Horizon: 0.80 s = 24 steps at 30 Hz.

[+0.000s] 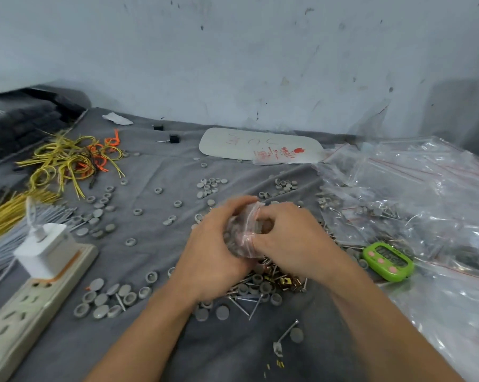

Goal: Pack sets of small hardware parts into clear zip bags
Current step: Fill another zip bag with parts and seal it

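hands: left hand (213,252) and right hand (290,238) together at frame centre, both gripping a small clear zip bag (243,232)
bag: crinkled plastic, red seal strip, grey parts inside
below hands: pile of nails and brass clips (263,285)
scattered: round grey caps (106,299) on grey cloth (155,172)
right: heap of clear zip bags (414,188), green timer (388,261)
left: power strip (26,307), yellow wires (64,161)

Probably a makeshift packing workshop: grey cloth (155,172) strewn with caps (100,299), nails (242,303), wire ties (67,158).
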### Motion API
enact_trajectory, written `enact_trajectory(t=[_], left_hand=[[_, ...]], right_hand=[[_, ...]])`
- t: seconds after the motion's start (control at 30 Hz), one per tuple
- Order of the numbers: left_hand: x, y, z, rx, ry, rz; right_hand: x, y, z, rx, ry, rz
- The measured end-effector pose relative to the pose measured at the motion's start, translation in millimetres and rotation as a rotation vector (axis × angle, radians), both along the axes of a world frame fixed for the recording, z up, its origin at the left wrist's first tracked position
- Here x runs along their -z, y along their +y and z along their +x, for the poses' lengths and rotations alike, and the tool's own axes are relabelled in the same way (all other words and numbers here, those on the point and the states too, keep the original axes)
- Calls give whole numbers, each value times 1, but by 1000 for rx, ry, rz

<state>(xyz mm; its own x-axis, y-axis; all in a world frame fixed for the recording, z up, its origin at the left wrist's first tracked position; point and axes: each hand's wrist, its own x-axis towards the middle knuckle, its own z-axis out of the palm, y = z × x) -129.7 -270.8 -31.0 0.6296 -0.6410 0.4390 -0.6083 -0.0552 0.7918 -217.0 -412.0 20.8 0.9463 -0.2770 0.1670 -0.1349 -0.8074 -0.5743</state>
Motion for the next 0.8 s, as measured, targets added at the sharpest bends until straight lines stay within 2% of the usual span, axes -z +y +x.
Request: enact_trajectory(t=[0.03, 0.1, 0.2, 0.27, 0.33, 0.4, 0.47, 0.53, 0.67, 0.8], left_hand=[[-2, 4, 5, 65, 67, -37], [-3, 12, 17, 104, 276, -148], [-5, 17, 23, -72, 583, -284], [-4, 13, 24, -82, 808, -324], [-5, 10, 23, 38, 1011, -317], [-6, 11, 21, 189, 1122, -280], [-7, 14, 21, 295, 1151, -244], [-5, 15, 22, 301, 1148, -215], [1, 9, 20, 249, 1045, -123], [1, 6, 16, 325, 952, -27]], right_hand=[[-5, -2, 0, -8, 35, 53], [-10, -9, -3, -83, 75, 314], [-11, -21, -12, -256, 10, 759], [-8, -28, -13, -323, -31, 1062], [-2, -35, -10, -352, -57, 1256], [5, -39, -6, -387, -87, 1359], [13, -43, -3, -397, -116, 1393], [22, -46, -3, -404, -137, 1428], [35, -52, -4, -418, -192, 1582], [40, -44, -4, -335, -281, 1674]])
